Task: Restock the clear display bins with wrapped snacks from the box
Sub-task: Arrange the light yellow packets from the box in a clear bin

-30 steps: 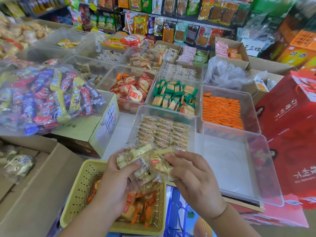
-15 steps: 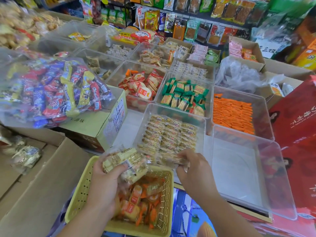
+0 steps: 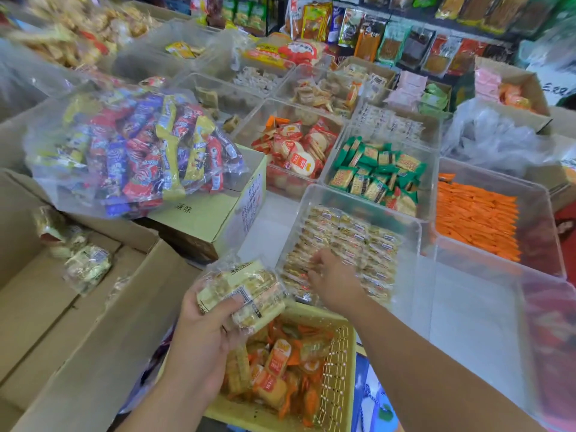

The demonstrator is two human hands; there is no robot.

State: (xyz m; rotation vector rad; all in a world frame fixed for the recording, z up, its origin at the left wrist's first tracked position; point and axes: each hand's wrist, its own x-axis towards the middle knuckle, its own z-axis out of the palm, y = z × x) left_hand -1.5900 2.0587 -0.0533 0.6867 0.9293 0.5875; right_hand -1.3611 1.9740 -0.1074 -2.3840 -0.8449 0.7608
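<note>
Gripping a small stack of wrapped snacks [image 3: 241,294] above the yellow basket [image 3: 339,363], the left hand [image 3: 202,335] stays back while the right hand [image 3: 333,275] has moved forward into the clear bin [image 3: 414,244]; fingers spread loosely on the rows there, apparently setting one down. More remain in the cardboard box [image 3: 40,307].

hands [image 3: 205,335] bare – no sleeves

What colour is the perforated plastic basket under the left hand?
Pale yellow perforated plastic basket, seen in the head view, the only view.
</note>
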